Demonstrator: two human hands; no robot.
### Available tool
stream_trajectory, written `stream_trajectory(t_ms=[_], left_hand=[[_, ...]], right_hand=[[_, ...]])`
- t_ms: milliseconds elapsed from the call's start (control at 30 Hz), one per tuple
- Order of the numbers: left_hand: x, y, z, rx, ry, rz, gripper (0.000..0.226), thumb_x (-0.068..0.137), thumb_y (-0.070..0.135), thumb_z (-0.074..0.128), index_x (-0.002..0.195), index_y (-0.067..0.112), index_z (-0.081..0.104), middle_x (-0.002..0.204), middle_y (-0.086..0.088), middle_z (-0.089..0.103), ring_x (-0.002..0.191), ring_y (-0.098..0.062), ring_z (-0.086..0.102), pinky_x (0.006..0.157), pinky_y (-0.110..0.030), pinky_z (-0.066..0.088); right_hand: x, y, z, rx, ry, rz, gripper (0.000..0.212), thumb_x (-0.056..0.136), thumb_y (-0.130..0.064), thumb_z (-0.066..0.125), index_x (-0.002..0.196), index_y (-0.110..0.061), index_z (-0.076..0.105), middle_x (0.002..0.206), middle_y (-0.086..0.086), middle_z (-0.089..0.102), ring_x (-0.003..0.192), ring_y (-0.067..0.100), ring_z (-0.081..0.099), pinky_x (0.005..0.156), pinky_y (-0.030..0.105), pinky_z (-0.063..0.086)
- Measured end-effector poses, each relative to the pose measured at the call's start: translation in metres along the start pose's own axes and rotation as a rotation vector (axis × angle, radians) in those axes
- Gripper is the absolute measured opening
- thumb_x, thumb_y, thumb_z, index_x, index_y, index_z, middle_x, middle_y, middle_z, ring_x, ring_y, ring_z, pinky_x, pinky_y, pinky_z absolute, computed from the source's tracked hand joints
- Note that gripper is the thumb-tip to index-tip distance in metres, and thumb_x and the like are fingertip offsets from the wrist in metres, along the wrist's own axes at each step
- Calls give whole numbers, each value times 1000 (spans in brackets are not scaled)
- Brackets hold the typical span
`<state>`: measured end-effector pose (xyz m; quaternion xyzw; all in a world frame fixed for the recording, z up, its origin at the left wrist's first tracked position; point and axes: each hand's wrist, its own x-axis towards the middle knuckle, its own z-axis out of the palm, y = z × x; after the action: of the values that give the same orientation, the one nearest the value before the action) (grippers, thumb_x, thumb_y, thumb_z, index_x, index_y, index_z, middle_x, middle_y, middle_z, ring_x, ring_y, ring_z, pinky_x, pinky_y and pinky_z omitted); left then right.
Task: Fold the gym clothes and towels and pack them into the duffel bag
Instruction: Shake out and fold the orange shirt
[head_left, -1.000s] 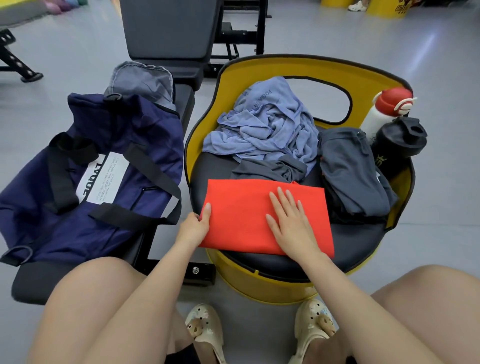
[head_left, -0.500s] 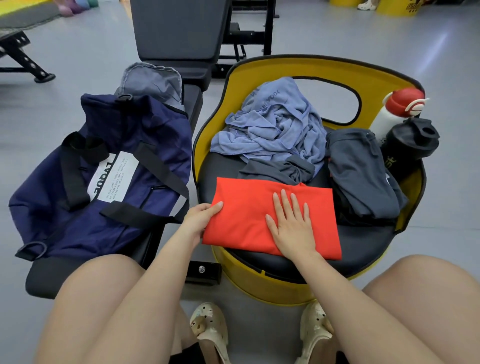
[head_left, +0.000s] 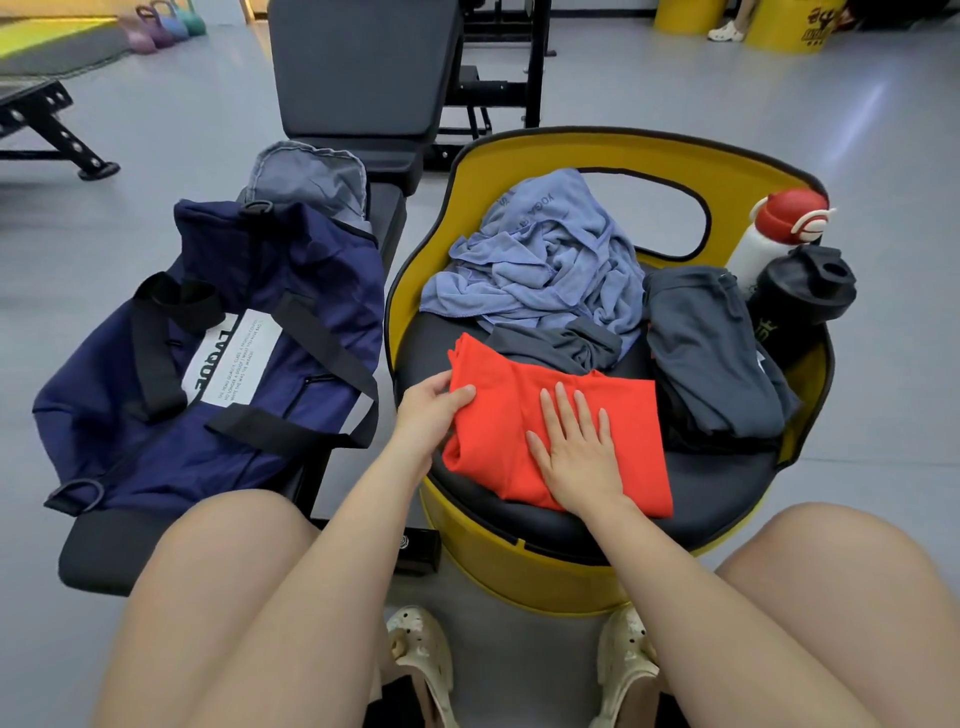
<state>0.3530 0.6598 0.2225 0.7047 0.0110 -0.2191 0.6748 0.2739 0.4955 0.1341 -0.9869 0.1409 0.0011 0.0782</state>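
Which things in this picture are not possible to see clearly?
- Duffel bag, head view: its own fabric hides the inside.
- Red garment: the right hand covers its middle; the underside is hidden.
- Dark shaker bottle: its lower part sits behind the folded grey clothes.
- Label print on the bag: too small to read.

Right hand (head_left: 576, 447) flat, fingers straight, pressing red fabric garment (head_left: 628, 431) onto black padded seat of yellow round stool (head_left: 545, 525). Left hand (head_left: 434, 410) grips garment's left edge, cloth bunched and lifted there. Behind garment: crumpled lavender-blue towel (head_left: 540, 265), small dark grey garment (head_left: 561, 345) just beside red one, folded dark grey clothing (head_left: 711, 353) at right. White bottle with red cap (head_left: 774, 234) and black shaker bottle (head_left: 800, 296) at stool's right rim. Navy fabric duffel bag with black straps (head_left: 218, 358) on black gym bench (head_left: 88, 556), left of stool.
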Motion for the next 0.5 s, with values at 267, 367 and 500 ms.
stream_trajectory(t_ms=[267, 367, 500], left_hand=[[-4, -1, 12, 170, 22, 153, 28, 88, 9, 61, 95, 36, 66, 92, 1, 73, 93, -19, 69, 94, -44, 51], [-3, -2, 18, 200, 38, 172, 27, 87, 13, 62, 98, 38, 66, 93, 3, 74, 94, -17, 69, 95, -45, 50], [-4, -4, 22, 275, 37, 201, 34, 85, 20, 61, 119, 24, 66, 99, 3, 73, 98, -16, 67, 95, -44, 50]], right_hand=[[-8, 1, -17, 272, 96, 6, 55, 101, -43, 22, 153, -24, 16, 161, 0, 9, 149, 19, 3, 118, 35, -2], [-25, -3, -5, 100, 103, -81, 60, 96, -47, 15, 150, -24, 29, 157, -1, 24, 146, 27, 19, 117, 45, 10], [-27, -4, 5, 0, 76, -1, 55, 95, -44, 27, 141, -21, 46, 147, 1, 45, 135, 32, 42, 110, 48, 18]])
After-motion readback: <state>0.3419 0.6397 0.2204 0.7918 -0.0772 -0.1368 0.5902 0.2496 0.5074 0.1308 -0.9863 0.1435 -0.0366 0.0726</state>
